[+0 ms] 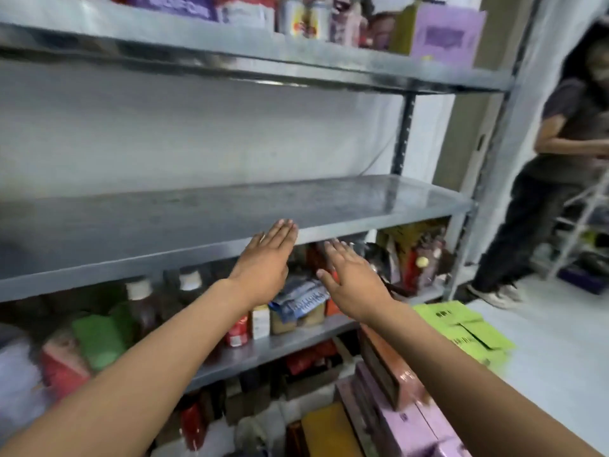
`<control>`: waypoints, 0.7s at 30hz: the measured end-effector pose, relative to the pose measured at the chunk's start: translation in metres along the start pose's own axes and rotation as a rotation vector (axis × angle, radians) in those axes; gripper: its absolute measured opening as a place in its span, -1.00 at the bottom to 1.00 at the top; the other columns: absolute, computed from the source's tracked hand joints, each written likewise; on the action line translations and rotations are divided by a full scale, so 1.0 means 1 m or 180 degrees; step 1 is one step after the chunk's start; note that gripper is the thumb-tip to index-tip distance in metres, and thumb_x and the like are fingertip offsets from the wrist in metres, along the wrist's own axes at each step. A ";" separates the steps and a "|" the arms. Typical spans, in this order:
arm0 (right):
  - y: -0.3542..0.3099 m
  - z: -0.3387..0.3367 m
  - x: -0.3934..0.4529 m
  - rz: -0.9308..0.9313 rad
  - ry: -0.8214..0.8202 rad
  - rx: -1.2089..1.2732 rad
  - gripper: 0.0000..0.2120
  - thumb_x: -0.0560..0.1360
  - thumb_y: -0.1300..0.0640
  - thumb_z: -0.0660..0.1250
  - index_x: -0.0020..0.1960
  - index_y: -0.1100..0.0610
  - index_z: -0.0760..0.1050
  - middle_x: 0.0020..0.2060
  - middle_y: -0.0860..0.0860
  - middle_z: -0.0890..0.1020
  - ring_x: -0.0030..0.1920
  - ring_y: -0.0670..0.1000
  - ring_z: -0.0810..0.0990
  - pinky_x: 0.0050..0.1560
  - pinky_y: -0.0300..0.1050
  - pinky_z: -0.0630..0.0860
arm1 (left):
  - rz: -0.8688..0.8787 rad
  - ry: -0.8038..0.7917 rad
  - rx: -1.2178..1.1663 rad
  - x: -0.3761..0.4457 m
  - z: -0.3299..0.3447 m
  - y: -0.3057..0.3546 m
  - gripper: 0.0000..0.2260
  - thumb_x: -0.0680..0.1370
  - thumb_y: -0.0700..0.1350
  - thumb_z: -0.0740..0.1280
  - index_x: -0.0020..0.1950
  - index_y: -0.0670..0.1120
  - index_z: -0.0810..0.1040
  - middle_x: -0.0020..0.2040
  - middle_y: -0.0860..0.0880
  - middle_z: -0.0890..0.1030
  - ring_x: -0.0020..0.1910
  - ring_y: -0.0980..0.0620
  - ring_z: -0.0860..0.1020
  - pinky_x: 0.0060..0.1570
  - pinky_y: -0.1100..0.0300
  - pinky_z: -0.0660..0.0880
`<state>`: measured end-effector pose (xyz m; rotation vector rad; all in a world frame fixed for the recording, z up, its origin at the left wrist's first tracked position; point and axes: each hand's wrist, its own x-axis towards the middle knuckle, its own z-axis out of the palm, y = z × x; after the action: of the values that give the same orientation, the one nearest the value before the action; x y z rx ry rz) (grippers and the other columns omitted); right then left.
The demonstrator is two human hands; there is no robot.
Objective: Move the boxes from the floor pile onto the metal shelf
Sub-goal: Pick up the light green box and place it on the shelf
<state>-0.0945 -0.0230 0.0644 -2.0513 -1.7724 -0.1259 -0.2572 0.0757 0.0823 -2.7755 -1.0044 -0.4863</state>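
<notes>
A grey metal shelf stands before me, and its middle level holds nothing. My left hand stretches forward with flat fingers, its fingertips at the front edge of that level. My right hand is held out beside it, fingers straight and spread, holding nothing. The floor pile lies at the lower right: an orange box on top of pink boxes, a yellow box beside them, and green boxes further back.
The top level carries a purple box and several packets. Lower levels are crowded with bottles, cans and packets. Another person stands at the right, next to a second rack. Pale floor lies open at the right.
</notes>
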 end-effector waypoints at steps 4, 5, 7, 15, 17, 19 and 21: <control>0.064 0.012 -0.047 0.0524 0.0028 0.0176 -0.41 0.62 -0.06 0.15 0.57 0.13 0.09 0.56 0.09 0.13 0.56 0.01 0.05 0.53 -0.14 -0.02 | 0.0312 -0.0161 -0.0094 0.008 0.044 0.066 -0.39 0.61 -0.13 0.10 0.58 -0.12 -0.16 0.59 -0.03 -0.15 0.56 0.05 -0.17 0.53 0.08 -0.11; 0.078 0.016 -0.059 0.0696 0.0035 0.0220 -0.41 0.62 -0.06 0.15 0.57 0.12 0.10 0.56 0.08 0.14 0.56 0.01 0.06 0.53 -0.14 0.00 | 0.0367 -0.0207 -0.0153 0.009 0.057 0.082 -0.39 0.62 -0.12 0.09 0.58 -0.12 -0.17 0.59 -0.02 -0.15 0.56 0.05 -0.17 0.53 0.08 -0.10; 0.105 0.027 -0.081 0.1002 -0.0002 0.0275 -0.42 0.62 -0.06 0.15 0.57 0.12 0.11 0.56 0.07 0.15 0.56 0.01 0.07 0.52 -0.14 0.01 | 0.0493 -0.0298 -0.0308 0.010 0.082 0.109 -0.40 0.62 -0.14 0.08 0.58 -0.11 -0.15 0.59 -0.02 -0.15 0.56 0.05 -0.17 0.52 0.08 -0.10; 0.190 0.073 -0.149 0.2100 -0.0210 0.0465 -0.46 0.59 -0.04 0.20 0.50 0.14 0.23 0.46 0.13 0.35 0.46 0.10 0.30 0.43 0.00 0.28 | 0.0609 -0.0883 -0.0629 0.002 0.166 0.173 -0.43 0.66 -0.13 0.06 0.58 -0.07 -0.19 0.59 0.02 -0.17 0.56 0.08 -0.19 0.53 0.07 -0.11; 0.203 0.079 -0.157 0.2282 -0.0221 0.0489 -0.46 0.60 -0.03 0.19 0.51 0.15 0.21 0.47 0.12 0.34 0.46 0.11 0.30 0.42 -0.01 0.29 | 0.0586 -0.1030 -0.0637 0.004 0.179 0.183 -0.43 0.66 -0.12 0.05 0.58 -0.09 -0.19 0.59 0.01 -0.17 0.56 0.07 -0.18 0.51 0.10 -0.14; 0.213 0.084 -0.163 0.2438 -0.0171 0.0558 -0.47 0.61 -0.02 0.17 0.51 0.16 0.21 0.47 0.11 0.34 0.46 0.12 0.30 0.39 -0.01 0.29 | 0.0584 -0.1131 -0.0659 0.007 0.191 0.190 -0.43 0.66 -0.12 0.06 0.58 -0.09 -0.17 0.59 0.00 -0.16 0.56 0.06 -0.17 0.51 0.10 -0.13; 0.224 0.090 -0.168 0.2591 -0.0115 0.0639 -0.50 0.61 0.01 0.17 0.50 0.18 0.24 0.44 0.12 0.38 0.43 0.13 0.34 0.35 -0.02 0.31 | 0.0592 -0.1241 -0.0679 0.011 0.204 0.199 -0.43 0.66 -0.11 0.06 0.58 -0.09 -0.16 0.59 0.00 -0.15 0.56 0.07 -0.17 0.52 0.09 -0.11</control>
<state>0.0722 -0.1657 -0.1307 -2.4408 -0.8050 0.3168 -0.0706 -0.0194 -0.1109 -3.1963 -0.7828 -0.0239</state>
